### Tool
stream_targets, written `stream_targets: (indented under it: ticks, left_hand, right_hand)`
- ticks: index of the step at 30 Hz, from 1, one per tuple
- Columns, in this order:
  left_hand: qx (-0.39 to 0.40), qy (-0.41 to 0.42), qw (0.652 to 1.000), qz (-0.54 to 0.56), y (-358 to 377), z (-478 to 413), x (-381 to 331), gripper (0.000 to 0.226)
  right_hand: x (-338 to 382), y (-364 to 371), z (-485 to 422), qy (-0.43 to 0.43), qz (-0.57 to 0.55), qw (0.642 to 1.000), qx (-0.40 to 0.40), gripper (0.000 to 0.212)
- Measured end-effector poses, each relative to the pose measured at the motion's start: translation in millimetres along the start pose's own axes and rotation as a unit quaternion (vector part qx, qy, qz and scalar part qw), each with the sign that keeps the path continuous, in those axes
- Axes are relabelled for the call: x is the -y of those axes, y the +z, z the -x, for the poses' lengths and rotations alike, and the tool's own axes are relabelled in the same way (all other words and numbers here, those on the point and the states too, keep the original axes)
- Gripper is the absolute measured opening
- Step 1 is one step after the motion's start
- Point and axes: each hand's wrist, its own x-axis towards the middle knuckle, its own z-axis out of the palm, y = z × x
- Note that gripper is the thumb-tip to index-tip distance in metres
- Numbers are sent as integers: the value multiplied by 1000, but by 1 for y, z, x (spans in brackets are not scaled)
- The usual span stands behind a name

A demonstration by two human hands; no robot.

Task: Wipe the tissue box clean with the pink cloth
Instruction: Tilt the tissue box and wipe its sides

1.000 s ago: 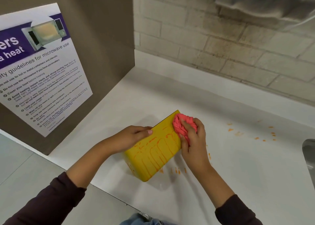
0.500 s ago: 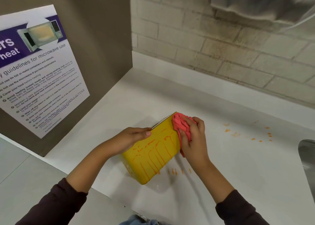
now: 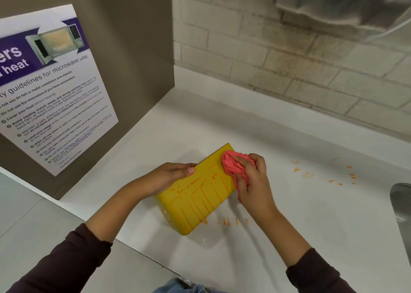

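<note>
several orange drips [image 3: 308,175] on white counter [image 3: 311,215]

- A single wide-angle view from a camera worn on the person's head, looking forward and steeply down.
- It sits close above a white counter [image 3: 311,237], with both forearms reaching in from the bottom edge.
- The left hand [image 3: 169,177] and right hand [image 3: 253,181] meet near the centre of the frame.
- It faces a brick wall [image 3: 289,55] across the top; a microwave-use poster [image 3: 51,88] fills the left side.
- Straight lines bend towards the edges.
</note>
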Motion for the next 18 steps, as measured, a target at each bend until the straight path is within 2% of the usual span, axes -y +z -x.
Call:
stream_targets:
  ticks: [4,8,12,14,18]
  left_hand:
    - [-9,0,1000,-15,2,0,-1,34]
    - [-26,0,999,-28,2,2,-1,20]
    - [-28,-5,999,-30,2,1,1,23]
    - [-21,-7,999,-28,3,-1,1,31]
    - [-17,-5,999,-27,6,-2,0,35]
  right_hand:
    - [18,14,-5,14,-31,999,-14,39]
    - [22,13,8,-38,-20,998,53,40]
    - [7,-3,16,-99,-19,993,69,38]
    - [2,-8,13,-92,-18,994,62,37]
    - [13,4,3,-4,-39,999,23,37]
